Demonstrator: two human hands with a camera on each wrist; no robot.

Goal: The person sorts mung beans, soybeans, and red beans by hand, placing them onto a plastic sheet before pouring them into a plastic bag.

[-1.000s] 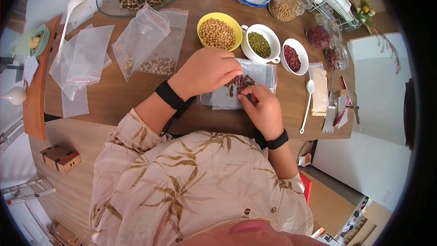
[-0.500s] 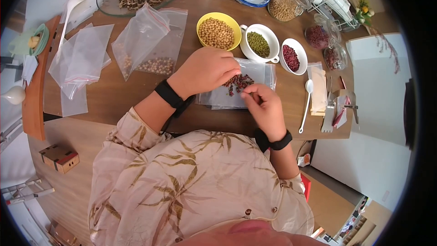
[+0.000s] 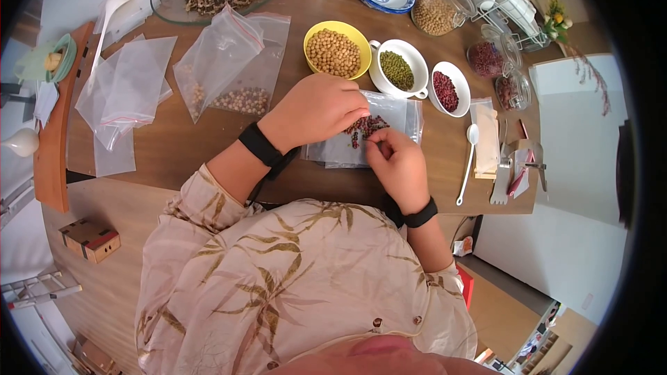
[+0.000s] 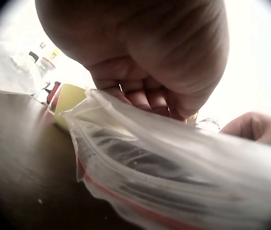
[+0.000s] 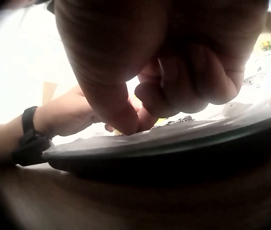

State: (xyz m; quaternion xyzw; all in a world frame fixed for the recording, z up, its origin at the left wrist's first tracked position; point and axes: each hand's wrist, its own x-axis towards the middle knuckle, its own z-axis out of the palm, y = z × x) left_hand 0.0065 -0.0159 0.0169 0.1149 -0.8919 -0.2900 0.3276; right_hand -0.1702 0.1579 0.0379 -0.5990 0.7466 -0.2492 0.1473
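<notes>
A small heap of mixed dark red and dark beans (image 3: 369,125) lies on a clear zip bag (image 3: 337,147) in the head view. My left hand (image 3: 321,107) bends over the heap from the left, fingertips down at its edge; what lies under them is hidden. Opposite, my right hand (image 3: 403,167) has thumb and forefinger together at the near edge of the heap, pinching a small bean, mostly covered by the fingertips. In the left wrist view the bag's open mouth (image 4: 85,143) with its red strip stands up before the left fingers.
Behind the hands stand a yellow bowl (image 3: 367,62) of chickpeas, a white bowl (image 3: 422,73) of green beans and another white bowl (image 3: 464,87) of red beans. Bags (image 3: 208,69) lie left. A white spoon (image 3: 467,167) and glass jars (image 3: 479,7) are right.
My right hand drew back slightly to the right, then returned to the near edge of the heap. The left hand stays nearly still over the beans.
</notes>
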